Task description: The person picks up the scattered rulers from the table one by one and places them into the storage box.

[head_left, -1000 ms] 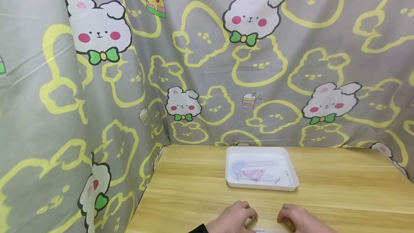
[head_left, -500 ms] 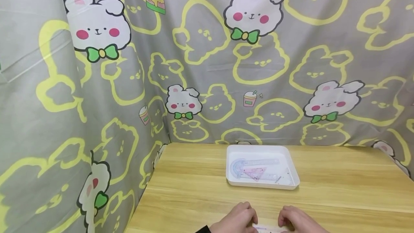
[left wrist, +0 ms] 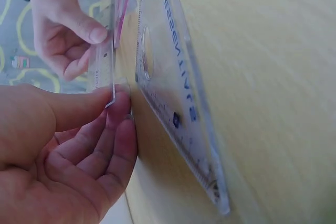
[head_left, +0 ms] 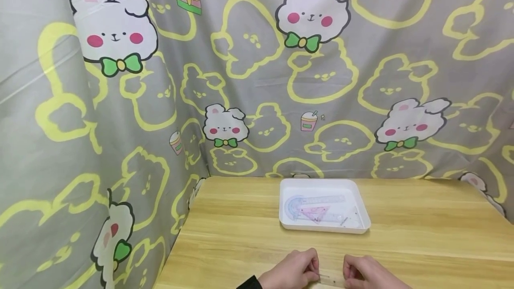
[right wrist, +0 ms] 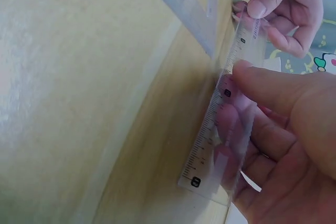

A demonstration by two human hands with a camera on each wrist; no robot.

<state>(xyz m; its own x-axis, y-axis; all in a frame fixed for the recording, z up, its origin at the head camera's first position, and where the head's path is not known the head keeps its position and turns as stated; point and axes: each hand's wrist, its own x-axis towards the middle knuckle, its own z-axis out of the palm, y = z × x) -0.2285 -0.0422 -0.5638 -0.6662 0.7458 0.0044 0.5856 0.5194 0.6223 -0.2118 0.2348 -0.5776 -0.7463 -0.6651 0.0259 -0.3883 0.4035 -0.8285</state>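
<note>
Both hands hold a clear plastic ruler [right wrist: 215, 129] between them, low in the head view. My left hand [head_left: 295, 269] pinches one end between thumb and fingers, seen close up in the left wrist view. My right hand [head_left: 367, 273] pinches it further along, its fingers showing through the clear plastic in the right wrist view. Beside the hands is a clear set square [left wrist: 181, 77] with blue lettering and a cut-out. A pink-edged clear piece [left wrist: 125, 6] appears beyond it, partly hidden.
A white tray [head_left: 321, 227] stands farther back on the wooden table [head_left: 425, 226]. Inside lie a bluish protractor [head_left: 292, 205], a pink set square [head_left: 315, 213] and other clear pieces. A patterned curtain [head_left: 257, 79] encloses the back and left side.
The ruler has turned between the hands, its markings now showing differently in the head view. Both hands stay nearly in place, and the head view has shifted slightly.
</note>
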